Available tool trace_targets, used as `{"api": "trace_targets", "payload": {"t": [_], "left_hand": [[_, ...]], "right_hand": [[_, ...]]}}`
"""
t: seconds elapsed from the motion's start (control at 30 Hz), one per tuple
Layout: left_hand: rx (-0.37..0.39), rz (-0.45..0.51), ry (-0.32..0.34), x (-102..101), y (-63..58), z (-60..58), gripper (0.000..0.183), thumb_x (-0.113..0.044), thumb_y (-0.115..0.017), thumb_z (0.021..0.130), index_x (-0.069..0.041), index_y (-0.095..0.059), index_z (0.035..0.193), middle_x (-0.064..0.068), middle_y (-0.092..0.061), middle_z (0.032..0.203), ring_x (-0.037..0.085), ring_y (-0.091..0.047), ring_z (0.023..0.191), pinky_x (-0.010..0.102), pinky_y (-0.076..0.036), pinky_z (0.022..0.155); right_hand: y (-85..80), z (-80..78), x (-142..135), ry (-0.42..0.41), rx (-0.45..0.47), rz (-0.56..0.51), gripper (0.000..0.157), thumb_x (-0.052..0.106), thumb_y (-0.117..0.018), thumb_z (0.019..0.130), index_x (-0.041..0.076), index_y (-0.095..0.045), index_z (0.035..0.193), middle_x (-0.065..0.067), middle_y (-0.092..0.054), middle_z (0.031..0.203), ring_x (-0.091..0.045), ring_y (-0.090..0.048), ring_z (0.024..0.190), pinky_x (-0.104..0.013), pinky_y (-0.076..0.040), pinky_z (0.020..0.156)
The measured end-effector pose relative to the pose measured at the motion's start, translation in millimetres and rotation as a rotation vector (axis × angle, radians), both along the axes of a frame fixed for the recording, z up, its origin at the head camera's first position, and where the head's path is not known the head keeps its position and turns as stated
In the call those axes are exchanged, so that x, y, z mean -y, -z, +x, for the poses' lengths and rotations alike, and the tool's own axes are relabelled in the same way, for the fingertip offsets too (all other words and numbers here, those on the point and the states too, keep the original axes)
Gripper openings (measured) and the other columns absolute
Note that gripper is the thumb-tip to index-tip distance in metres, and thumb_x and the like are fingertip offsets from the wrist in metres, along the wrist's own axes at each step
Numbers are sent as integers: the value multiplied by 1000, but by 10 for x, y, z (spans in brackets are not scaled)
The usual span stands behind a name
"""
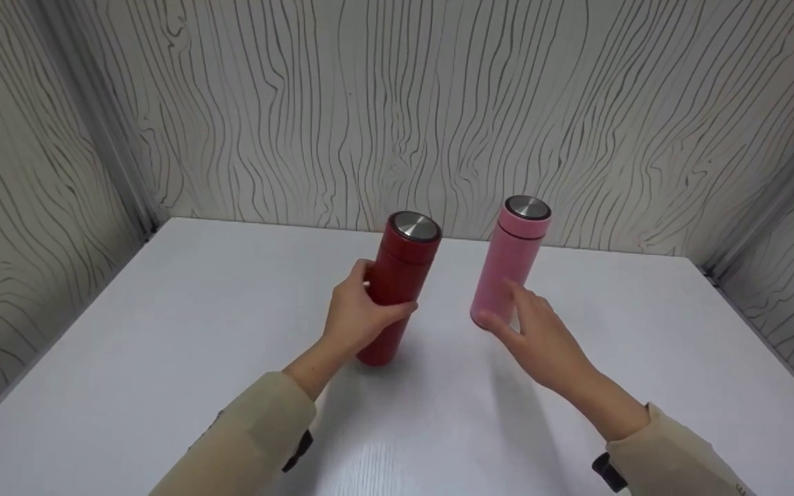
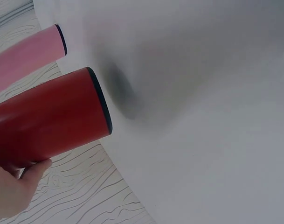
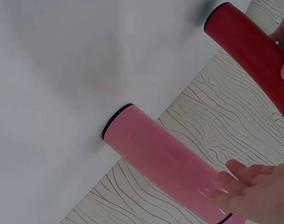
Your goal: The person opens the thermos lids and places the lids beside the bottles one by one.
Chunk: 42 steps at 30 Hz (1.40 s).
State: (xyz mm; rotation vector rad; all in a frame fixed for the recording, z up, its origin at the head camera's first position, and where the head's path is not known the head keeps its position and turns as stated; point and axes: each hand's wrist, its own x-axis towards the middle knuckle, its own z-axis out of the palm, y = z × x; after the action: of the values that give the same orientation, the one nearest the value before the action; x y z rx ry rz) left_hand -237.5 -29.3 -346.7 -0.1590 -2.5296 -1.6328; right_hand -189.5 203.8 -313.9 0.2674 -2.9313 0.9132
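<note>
My left hand grips a red thermos bottle round its middle, thumb on the near side. The bottle stands nearly upright, its round silver lid up. In the left wrist view, a dark shadow lies beside the base of the red bottle, which looks slightly raised off the table. To its right stands a slimmer pink thermos bottle, also silver-topped. Beside the pink bottle is my right hand, its fingers spread and loosely extended. Whether those fingers touch the pink bottle I cannot tell.
Both bottles are over a white tabletop. Behind it rises a pale panel with dark wood-grain lines, and similar panels close in the left and right sides. Grey metal posts stand at the back corners.
</note>
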Motion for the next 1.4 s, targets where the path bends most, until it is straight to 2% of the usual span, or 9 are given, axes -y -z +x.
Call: {"api": "trace_targets", "payload": {"t": [0.17, 0.27, 0.43, 0.53, 0.7, 0.9, 1.07, 1.23, 1.4], "left_hand": [[-17, -49, 15, -34, -43, 74, 60, -26, -77, 74, -16, -46, 124, 2, -59, 119, 19, -56, 111, 40, -51, 91], [-21, -80, 24, -70, -72, 129, 59, -27, -78, 73, -18, -47, 123, 1, -60, 118, 19, -56, 110, 40, -51, 90], [-41, -157, 54, -135, -100, 230, 62, -29, -80, 71, -20, -47, 123, -1, -60, 116, 19, -56, 109, 40, -52, 88], [-65, -220, 69, -174, -100, 263, 63, -31, -80, 69, -20, -48, 122, -2, -61, 115, 18, -57, 107, 39, -53, 87], [-129, -332, 76, -223, -104, 294, 60, -32, -81, 69, -21, -51, 120, -3, -63, 111, 17, -58, 103, 36, -54, 84], [-199, -418, 90, -236, -130, 319, 62, -34, -81, 69, -20, -51, 121, -3, -63, 112, 16, -59, 103, 34, -54, 83], [-222, -453, 113, -225, -158, 332, 62, -37, -79, 69, -20, -49, 121, -3, -64, 111, 16, -60, 101, 33, -55, 81], [-226, -475, 143, -198, -193, 335, 62, -39, -78, 70, -19, -49, 121, -2, -65, 109, 16, -61, 98, 33, -55, 80], [-187, -441, 172, -186, -220, 335, 63, -39, -78, 70, -19, -49, 122, -2, -65, 110, 16, -60, 99, 34, -55, 80]], "right_hand": [[-187, -12, 23, -28, 57, -127, 73, 51, -42, 95, 2, -24, 145, -21, -34, 146, -36, -31, 136, -56, -30, 108], [-310, -24, 63, -49, 54, -197, 69, 48, -41, 96, 1, -25, 144, -20, -39, 142, -34, -35, 133, -55, -32, 107], [-496, -47, 129, -77, 46, -272, 68, 48, -39, 97, 2, -23, 145, -20, -38, 144, -35, -35, 134, -56, -32, 107], [-562, -89, 176, -101, 52, -307, 68, 47, -38, 97, 2, -23, 146, -20, -38, 144, -35, -40, 131, -53, -38, 104], [-611, -145, 259, -104, 69, -275, 65, 48, -42, 95, 4, -30, 142, -18, -50, 133, -33, -52, 117, -45, -50, 91], [-625, -117, 312, -49, 28, -192, 56, 46, -55, 89, 7, -49, 129, -14, -57, 123, -33, -54, 117, -48, -48, 95], [-626, -116, 328, -37, -4, -186, 48, 38, -58, 89, 7, -53, 125, -13, -59, 119, -31, -56, 114, -47, -50, 92], [-650, -111, 310, -106, -29, -186, 46, 32, -59, 88, 6, -53, 126, -13, -59, 118, -31, -57, 111, -46, -51, 90], [-718, -102, 260, -229, 11, -182, 54, 23, -58, 89, 4, -43, 136, -16, -51, 129, -34, -50, 120, -49, -48, 94]]}}
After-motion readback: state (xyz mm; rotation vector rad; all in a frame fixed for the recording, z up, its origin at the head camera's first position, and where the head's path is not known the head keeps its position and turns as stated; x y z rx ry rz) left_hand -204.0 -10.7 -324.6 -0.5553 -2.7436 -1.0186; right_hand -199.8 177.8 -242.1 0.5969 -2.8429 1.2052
